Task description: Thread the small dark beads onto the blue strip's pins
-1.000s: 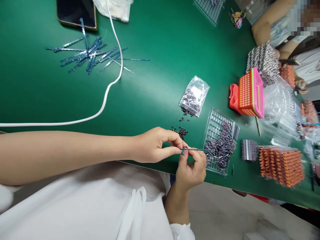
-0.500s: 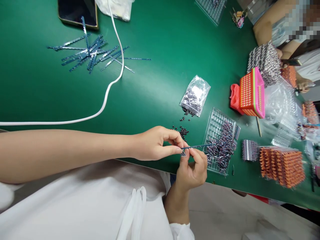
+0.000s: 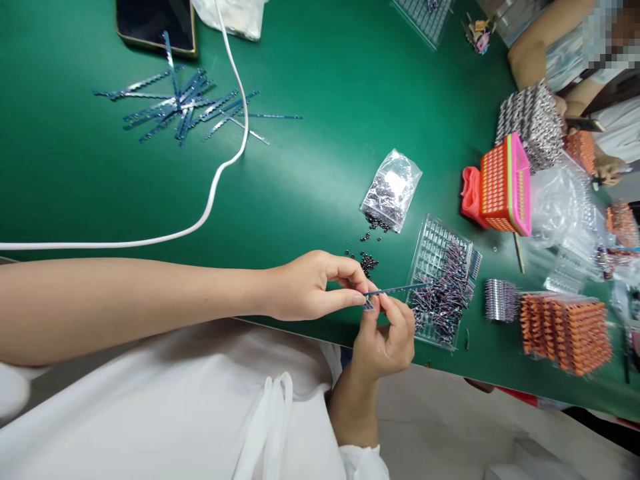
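A thin dark blue notched strip point(image 3: 400, 289) reaches rightward from my fingers, over the edge of a clear tray. My left hand point(image 3: 320, 285) comes in from the left, thumb and forefinger pinched on the strip's near end. Close beside it, my right hand point(image 3: 385, 337) is closed, its thumb and forefinger at the same strip. A small grey patterned tip point(image 3: 369, 305) shows between the two hands; what it belongs to is hard to make out. Small dark beads point(image 3: 369, 261) lie loose just beyond my left fingers.
The clear tray point(image 3: 419, 257) holds many thin dark pieces. Beyond the beads lies a plastic bag point(image 3: 393, 190). Blue strips point(image 3: 185, 107) are piled near a phone point(image 3: 157, 27), crossed by a white cable point(image 3: 213, 193). Baskets point(image 3: 505, 187), orange stacks point(image 3: 565, 333) and a co-worker's arm point(image 3: 530, 60) occupy the right.
Both hands stay almost in place. The strip's far end has shifted very slightly left and up; the rest of the table looks the same.
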Tool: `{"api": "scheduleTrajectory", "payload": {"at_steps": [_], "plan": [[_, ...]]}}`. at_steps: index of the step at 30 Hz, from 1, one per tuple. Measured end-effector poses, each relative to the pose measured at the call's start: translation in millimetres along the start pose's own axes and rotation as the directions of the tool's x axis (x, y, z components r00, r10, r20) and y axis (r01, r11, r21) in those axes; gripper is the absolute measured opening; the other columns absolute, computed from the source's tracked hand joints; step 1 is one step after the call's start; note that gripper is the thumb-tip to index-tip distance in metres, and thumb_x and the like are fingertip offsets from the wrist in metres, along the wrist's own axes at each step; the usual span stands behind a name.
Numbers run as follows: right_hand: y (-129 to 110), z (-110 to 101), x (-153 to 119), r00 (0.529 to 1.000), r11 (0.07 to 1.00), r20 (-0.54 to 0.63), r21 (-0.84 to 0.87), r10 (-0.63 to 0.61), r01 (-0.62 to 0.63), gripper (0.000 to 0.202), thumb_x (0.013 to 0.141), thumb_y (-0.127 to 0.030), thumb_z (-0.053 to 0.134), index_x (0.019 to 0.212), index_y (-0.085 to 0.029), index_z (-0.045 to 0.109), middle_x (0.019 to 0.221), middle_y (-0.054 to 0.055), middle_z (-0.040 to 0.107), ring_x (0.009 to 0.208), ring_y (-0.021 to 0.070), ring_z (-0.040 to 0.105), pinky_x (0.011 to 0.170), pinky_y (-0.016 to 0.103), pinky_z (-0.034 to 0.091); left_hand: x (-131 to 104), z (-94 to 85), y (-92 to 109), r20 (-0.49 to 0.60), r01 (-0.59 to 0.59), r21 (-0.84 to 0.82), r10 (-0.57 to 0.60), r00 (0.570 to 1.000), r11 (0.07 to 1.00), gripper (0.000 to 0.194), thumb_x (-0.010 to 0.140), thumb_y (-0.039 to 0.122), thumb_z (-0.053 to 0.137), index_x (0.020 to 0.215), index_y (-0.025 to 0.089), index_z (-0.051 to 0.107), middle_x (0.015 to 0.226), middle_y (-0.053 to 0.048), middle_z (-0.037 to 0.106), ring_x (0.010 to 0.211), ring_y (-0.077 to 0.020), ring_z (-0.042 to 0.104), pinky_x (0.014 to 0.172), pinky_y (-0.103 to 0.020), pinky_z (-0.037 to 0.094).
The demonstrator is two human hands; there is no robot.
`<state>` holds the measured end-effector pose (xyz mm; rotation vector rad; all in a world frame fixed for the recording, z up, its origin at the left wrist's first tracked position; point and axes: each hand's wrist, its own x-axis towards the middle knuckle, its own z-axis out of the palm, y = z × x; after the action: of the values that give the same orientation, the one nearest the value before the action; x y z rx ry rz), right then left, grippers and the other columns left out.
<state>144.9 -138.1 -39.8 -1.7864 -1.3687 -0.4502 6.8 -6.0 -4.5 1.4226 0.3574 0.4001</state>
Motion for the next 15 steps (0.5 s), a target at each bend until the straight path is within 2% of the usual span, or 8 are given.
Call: {"api": "scheduleTrajectory", "payload": {"at_steps": [15], "plan": [[0.7,1.2,-0.4,1.0,1.0,0.011,0.024,-0.004,0.004,0.017,0.086,-0.015,0.07,0.1,-0.023,0.065,0.084,0.001,0.069,0.077,0.0137,0.068,0.071,0.029,0.056,-0.9,0.1,0.7,-0.017,-0.025,0.072,0.027,1.0,0.997,0.012,0.091,0.024,0.061,0.093,0.014,0.068,0.103,-0.009,0.078,0.099,-0.0181,0.072,0.088,-0.029,0.055]]}}
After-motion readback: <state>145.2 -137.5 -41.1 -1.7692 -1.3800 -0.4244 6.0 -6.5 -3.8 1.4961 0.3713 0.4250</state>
